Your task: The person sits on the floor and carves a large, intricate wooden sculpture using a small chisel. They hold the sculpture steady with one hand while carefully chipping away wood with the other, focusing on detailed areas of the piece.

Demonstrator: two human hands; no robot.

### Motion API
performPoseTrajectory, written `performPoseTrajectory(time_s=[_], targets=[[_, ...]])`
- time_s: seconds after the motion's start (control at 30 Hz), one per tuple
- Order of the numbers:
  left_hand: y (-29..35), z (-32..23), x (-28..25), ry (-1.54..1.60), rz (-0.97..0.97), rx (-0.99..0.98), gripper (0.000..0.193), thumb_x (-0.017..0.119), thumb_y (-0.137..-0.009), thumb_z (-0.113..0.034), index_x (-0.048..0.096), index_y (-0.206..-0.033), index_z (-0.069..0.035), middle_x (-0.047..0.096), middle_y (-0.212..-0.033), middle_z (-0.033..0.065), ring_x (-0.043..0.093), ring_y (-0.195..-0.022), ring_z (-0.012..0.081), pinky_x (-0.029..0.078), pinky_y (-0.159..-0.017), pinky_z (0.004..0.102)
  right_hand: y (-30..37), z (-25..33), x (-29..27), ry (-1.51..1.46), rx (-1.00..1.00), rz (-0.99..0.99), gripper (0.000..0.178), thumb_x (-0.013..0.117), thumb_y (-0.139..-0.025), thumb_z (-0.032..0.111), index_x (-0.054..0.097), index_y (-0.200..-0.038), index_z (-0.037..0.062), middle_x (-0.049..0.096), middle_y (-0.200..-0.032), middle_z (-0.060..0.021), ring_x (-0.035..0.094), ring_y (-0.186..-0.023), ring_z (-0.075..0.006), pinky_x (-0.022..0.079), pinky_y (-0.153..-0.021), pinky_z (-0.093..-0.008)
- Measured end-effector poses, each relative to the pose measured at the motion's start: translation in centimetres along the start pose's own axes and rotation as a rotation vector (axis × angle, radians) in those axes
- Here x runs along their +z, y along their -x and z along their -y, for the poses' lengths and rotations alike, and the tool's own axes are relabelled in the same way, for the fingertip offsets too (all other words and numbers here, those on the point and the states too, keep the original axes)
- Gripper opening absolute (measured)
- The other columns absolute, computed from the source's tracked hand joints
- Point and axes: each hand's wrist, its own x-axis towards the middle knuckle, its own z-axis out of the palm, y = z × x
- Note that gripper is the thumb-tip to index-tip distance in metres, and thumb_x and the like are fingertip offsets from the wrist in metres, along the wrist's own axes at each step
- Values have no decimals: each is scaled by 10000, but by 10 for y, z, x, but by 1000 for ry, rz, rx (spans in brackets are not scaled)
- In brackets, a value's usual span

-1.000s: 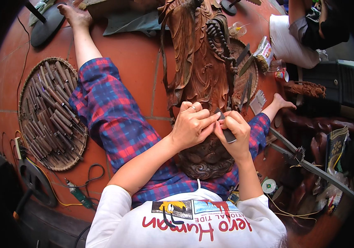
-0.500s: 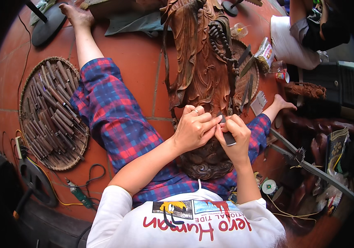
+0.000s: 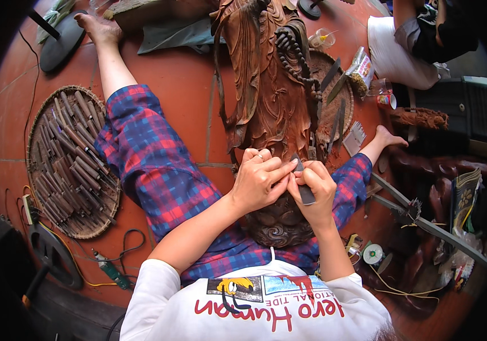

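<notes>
A tall carved wooden statue [image 3: 263,96], with flowing robe folds and a bead string, lies between my legs, its swirled base toward me. Over its lower robe my two hands meet. My right hand [image 3: 316,184] is closed around a dark grey flat strip [image 3: 307,196], whose exact kind I cannot make out. One end sticks out below the right fingers, and the other shows between the hands. My left hand [image 3: 259,179], with a ring on it, is curled, its index fingertip and thumb pinching at the strip's far end. The carving under the fingers is hidden.
A round woven tray [image 3: 112,210] of wooden-handled carving tools lies left on the tiled floor. Below it are a green power tool [image 3: 110,270] and cables. Another tray [image 3: 334,57] with flat files lies right of the statue. A metal bar [image 3: 442,238] crosses the right side, near another person [image 3: 402,57].
Both hands have shifted slightly left along with the whole view. The dark strip is tilted differently in my right hand. Both hands keep their hold.
</notes>
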Motion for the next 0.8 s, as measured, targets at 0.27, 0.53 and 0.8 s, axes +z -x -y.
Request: performPoseTrajectory(time_s=[0.27, 0.53, 0.8], targets=[[0, -1, -2, -26, 32, -7, 325, 758, -766, -185, 773, -1085, -124, 543, -724, -9, 529, -753, 199, 353, -792, 368, -3, -2, 1, -39, -19, -25, 227, 761, -745, -27, 540, -718, 15, 590, -803, -138, 613, -760, -330, 499, -666, -410], [-2, -1, 1, -36, 23, -15, 374, 761, -732, -139, 786, -1105, -162, 473, -678, -19, 472, -702, 174, 308, -757, 354, -2, -4, -4, -27, -56, -21, 212, 773, -736, -28, 567, -735, 18, 592, -811, -118, 618, -764, -320, 508, -669, -407], [-6, -37, -26, -60, 65, 123, 419, 859, -653, -207, 801, -1067, -190, 568, -775, -62, 525, -764, 155, 348, -751, 342, 6, 19, -62, -250, 35, 150, 383, 954, -615, 115, 595, -726, 41, 634, -751, -97, 660, -697, -225, 532, -612, -323]])
